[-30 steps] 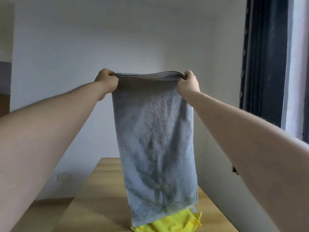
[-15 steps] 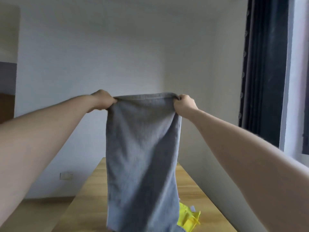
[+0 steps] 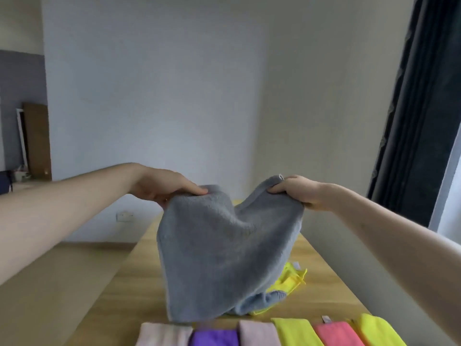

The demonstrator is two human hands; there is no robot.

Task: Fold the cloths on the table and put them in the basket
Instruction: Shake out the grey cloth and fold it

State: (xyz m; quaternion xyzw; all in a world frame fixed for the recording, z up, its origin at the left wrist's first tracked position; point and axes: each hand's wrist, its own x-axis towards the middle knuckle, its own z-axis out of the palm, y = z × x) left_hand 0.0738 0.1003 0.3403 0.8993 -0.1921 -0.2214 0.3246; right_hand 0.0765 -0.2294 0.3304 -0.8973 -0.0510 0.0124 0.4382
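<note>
The grey cloth (image 3: 224,248) is pinched at its top corners by the left hand (image 3: 162,187) and right hand (image 3: 296,192), sagging between them and hanging down to the table (image 3: 324,283).

A plain grey towel (image 3: 224,258) hangs above a light wood-grain surface (image 3: 324,278). Along the frame's bottom edge lie pale pink (image 3: 163,335), purple (image 3: 215,338), pale pink (image 3: 258,333), yellow (image 3: 294,332), coral (image 3: 336,334) and yellow (image 3: 379,330) cloths.

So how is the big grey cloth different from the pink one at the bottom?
The grey cloth is held up by both hands, sagging and unfolded; the coral-pink cloth lies flat in the row at the table's near edge. Grey looks bigger and duller, pink brighter. Both look soft and fluffy.
</note>
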